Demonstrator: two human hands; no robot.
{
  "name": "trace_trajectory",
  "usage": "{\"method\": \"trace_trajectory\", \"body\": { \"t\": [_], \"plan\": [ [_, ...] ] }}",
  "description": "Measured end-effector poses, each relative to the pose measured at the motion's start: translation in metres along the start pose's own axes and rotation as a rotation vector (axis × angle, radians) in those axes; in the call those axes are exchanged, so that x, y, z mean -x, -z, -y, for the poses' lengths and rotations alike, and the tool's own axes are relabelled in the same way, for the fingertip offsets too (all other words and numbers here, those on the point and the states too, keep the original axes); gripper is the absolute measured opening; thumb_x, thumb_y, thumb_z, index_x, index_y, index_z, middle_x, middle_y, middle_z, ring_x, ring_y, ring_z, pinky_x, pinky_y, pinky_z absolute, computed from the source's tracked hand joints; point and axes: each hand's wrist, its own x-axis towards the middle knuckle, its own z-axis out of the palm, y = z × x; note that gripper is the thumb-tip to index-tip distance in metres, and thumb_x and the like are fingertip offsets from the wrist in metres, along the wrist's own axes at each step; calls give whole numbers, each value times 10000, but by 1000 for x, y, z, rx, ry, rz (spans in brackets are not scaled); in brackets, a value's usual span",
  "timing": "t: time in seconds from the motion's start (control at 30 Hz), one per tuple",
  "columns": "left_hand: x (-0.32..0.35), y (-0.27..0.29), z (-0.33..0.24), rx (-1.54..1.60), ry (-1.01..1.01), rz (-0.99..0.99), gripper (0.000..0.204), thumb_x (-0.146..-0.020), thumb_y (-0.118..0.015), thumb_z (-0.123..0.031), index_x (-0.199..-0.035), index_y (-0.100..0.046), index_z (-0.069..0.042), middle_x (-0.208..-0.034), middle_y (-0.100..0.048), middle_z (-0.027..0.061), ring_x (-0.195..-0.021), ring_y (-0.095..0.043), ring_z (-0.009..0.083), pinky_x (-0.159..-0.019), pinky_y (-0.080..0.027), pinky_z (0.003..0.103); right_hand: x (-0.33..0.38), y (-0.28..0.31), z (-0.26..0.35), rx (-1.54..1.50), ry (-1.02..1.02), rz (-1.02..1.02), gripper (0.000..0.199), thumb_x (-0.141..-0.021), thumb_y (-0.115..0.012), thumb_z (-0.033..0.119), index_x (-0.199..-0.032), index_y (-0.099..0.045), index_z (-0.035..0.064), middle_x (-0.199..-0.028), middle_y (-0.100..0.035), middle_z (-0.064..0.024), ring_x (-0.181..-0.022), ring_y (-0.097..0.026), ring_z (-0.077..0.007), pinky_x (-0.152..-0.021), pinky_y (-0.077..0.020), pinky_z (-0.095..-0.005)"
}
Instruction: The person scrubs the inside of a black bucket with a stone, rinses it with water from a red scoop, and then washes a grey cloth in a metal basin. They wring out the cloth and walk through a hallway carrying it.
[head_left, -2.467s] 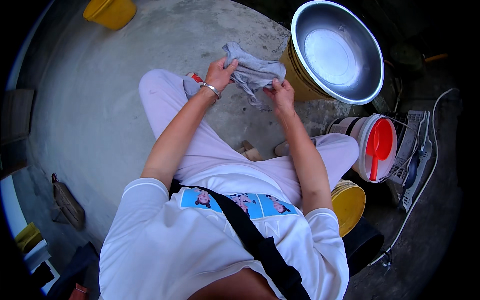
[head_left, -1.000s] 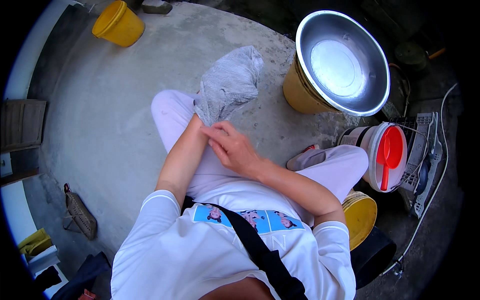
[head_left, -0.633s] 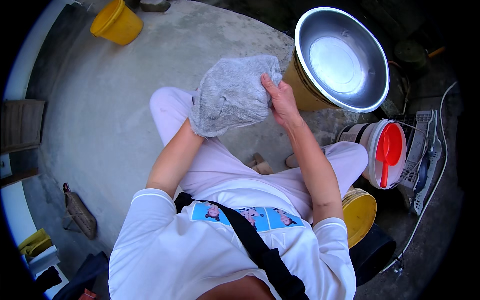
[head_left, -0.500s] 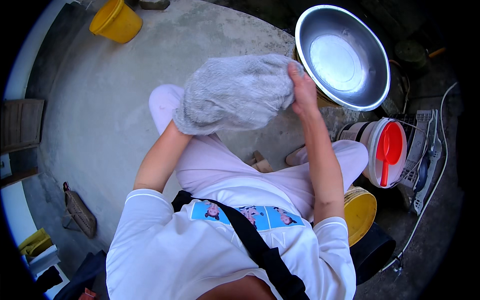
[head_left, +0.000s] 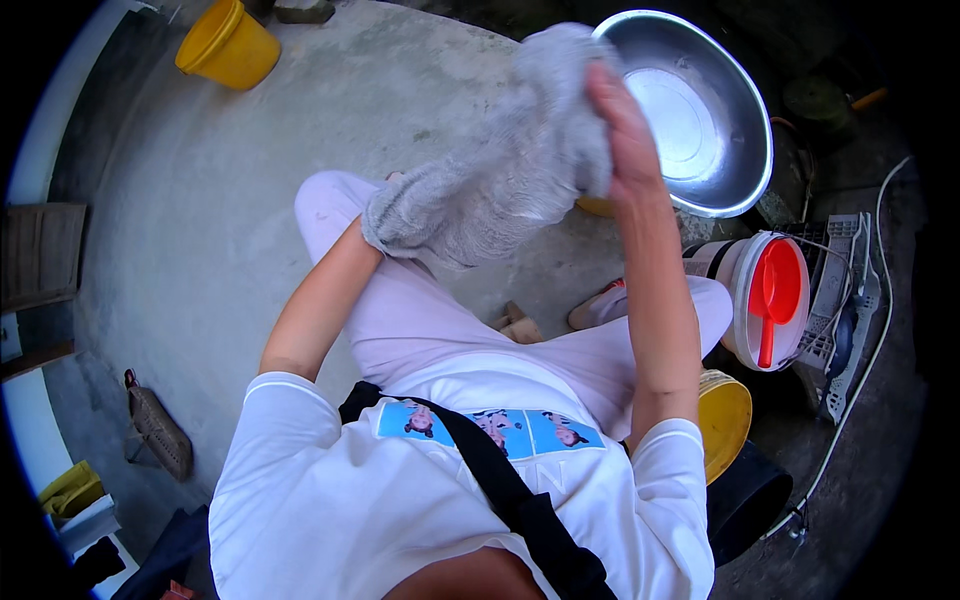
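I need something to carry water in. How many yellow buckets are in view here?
3. One yellow bucket stands far upper left on the concrete, one sits by the person's right elbow, and one peeks from under the metal basin. Others may be hidden.

Right hand raised, grip closed, left hand hidden, both forearms lifted

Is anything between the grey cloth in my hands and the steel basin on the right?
Nothing visible does. The right hand grips the grey cloth at its upper end, which is raised right beside the steel basin and overlaps its near rim in this view. The left hand is hidden inside the cloth's lower end.
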Motion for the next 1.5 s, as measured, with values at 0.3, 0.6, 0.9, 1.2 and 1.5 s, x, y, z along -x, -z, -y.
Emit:
{"method": "trace_trajectory", "body": {
  "t": [0.3, 0.6, 0.9, 1.2, 1.5],
  "plan": [
    [-24, 31, 13, -606, 261, -171, 348, -871, -557, -201, -1175, -480, -50, -1117, -541, 136, -998, -566, 262, -789, -525, 385, -13, -22, 15, -227, -82, 90, 379, -928, -439, 275, -1211, -481, 27, -1172, -538, -95, -1044, -548, -198, -911, -451, -313],
    [-26, 22, -8, -887, 304, -302, 217, -872, -523, -207, -1000, -576, -40, -859, -610, 64, -711, -616, 166, -583, -527, 268, -22, -27, 11, -129, -48, 68, 375, -908, -477, 240, -1216, -487, 26, -1148, -554, -85, -1022, -555, -182, -868, -465, -292],
    [-21, -35, 22, -630, 73, -8, 182, -860, -538, -180, -974, -574, -43, -798, -593, 41, -652, -588, 167, -564, -492, 274, 53, -93, -83, 989, 46, 611, 392, -846, -522, 150, -1212, -484, 16, -1152, -548, -210, -887, -609, -283, -760, -481, -368],
    [8, -43, 25, -719, -249, -71, 202, -860, -535, -176, -1011, -545, -42, -857, -568, 57, -712, -567, 187, -611, -475, 299, 108, -98, -85, 1357, 62, 819, 420, -836, -537, 199, -1209, -460, 23, -1141, -511, -290, -730, -619, -379, -643, -500, -435],
    [-2, -66, 14, -1350, -701, -221, 229, -861, -532, -172, -1048, -517, -41, -917, -543, 74, -773, -547, 207, -657, -459, 323, -7, -30, -96, -833, -306, 267, 420, -902, -475, 287, -1217, -428, 12, -895, -625, -152, -477, -505, -135, -431, -402, -239]
  ]
}}
